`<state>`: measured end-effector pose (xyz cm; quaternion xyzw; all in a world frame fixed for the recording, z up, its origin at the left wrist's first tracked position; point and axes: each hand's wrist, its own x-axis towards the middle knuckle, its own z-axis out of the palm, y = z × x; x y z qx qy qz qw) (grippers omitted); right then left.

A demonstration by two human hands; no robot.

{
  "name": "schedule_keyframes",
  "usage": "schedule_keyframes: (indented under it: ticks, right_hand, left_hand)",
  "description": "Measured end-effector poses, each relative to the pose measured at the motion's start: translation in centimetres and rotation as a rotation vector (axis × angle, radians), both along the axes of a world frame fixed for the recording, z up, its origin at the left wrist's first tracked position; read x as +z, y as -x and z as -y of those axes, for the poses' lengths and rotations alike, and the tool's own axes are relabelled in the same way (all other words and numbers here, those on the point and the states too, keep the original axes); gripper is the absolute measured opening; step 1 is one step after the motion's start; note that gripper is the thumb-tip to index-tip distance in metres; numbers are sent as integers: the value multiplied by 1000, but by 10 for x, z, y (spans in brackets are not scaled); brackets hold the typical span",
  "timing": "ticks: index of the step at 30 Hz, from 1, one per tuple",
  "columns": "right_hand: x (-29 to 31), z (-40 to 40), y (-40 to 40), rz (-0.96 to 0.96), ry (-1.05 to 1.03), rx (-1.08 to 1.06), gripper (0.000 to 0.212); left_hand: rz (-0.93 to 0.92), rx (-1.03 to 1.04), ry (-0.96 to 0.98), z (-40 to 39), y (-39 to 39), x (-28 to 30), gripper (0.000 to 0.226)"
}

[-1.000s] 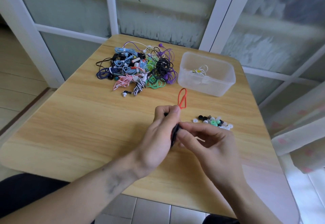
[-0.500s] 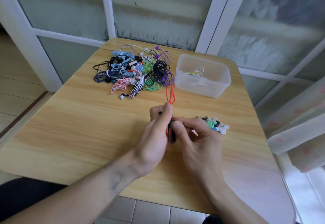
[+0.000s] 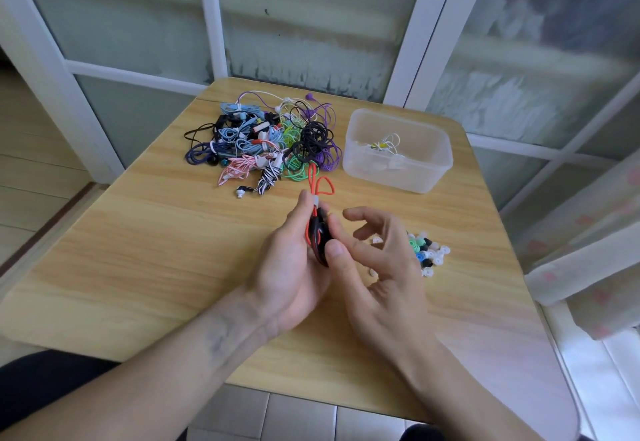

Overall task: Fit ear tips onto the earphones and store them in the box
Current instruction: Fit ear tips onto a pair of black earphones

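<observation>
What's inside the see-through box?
Inside the clear plastic box lies one bundled white earphone cable with a yellow bit in its loops. Something pale sits lower down, but the frosted wall blurs it, so I cannot tell what it is.

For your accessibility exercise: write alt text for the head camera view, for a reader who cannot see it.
A left hand grips red-and-black earphones above a wooden table; the right hand touches them. Beyond lie loose ear tips, tangled earphones and a clear box.
</observation>
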<state>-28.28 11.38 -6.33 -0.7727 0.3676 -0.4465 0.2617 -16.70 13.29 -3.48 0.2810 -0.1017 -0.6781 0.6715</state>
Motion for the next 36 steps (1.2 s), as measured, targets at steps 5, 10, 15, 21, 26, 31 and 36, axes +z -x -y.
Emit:
schedule_keyframes:
  ticks: [5, 10, 15, 21, 26, 31, 36]
  right_hand:
    - [13, 15, 15, 136, -165, 141, 25]
    - [14, 20, 21, 123, -114, 182, 31]
    - [14, 22, 22, 76, -98, 173, 13]
    - [18, 29, 27, 155, -164, 118, 12]
    - [22, 35, 31, 142, -220, 97, 8]
    - [24, 40, 26, 185, -199, 33, 21]
    - [22, 51, 34, 244, -229, -140, 20]
  left_hand:
    - [97, -38, -19, 1, -1, 3, 31]
    - [193, -104, 23, 1, 1, -3, 29]
    - [246, -152, 28, 2, 2, -3, 30]
    - [488, -197, 129, 7, -1, 5, 37]
    - [660, -152, 165, 10, -9, 3, 32]
    - [841, -85, 188, 21, -16, 9, 29]
    - [1376, 285, 109, 62, -59, 27, 22]
